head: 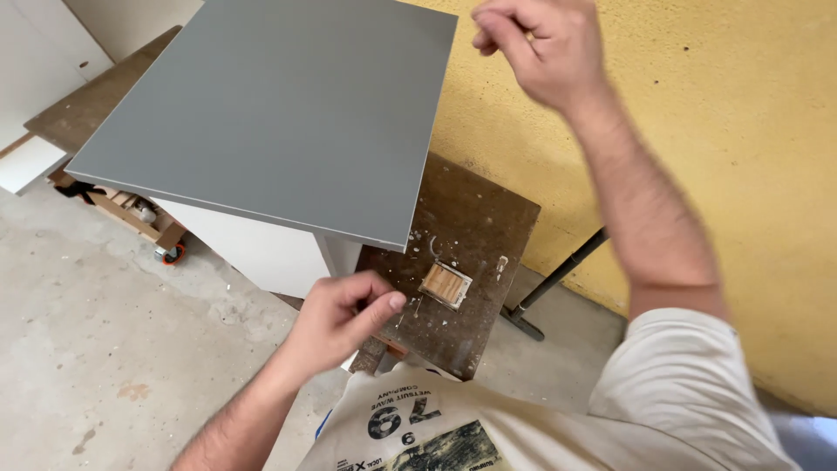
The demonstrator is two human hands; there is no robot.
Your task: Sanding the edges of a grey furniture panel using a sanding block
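Wall (732,131): yellow, rough plaster, fills the right side of the view.
Floor (96,340): grey concrete with some stains, on the left and below.
Panel (279,105): big grey flat board, it lies as the top of a white cabinet (253,249) and reaches over its edges.
Board (462,235): brown, worn, with white specks; it lies under the cabinet and sticks out to the right of it, toward the wall.
Right hand (536,48): raised high in front of the wall, beside the far right corner of the panel and not touching it. Thumb and fingers are pinched close together; whether something small is between them, I cannot tell.
Left hand (340,318): low, just under the near corner of the panel, fingers curled in loosely, thumb pointing right. It holds nothing that I can see.
Box (446,285): small, square, with wooden pieces inside; it rests on the brown board, near the left thumb but apart from it.
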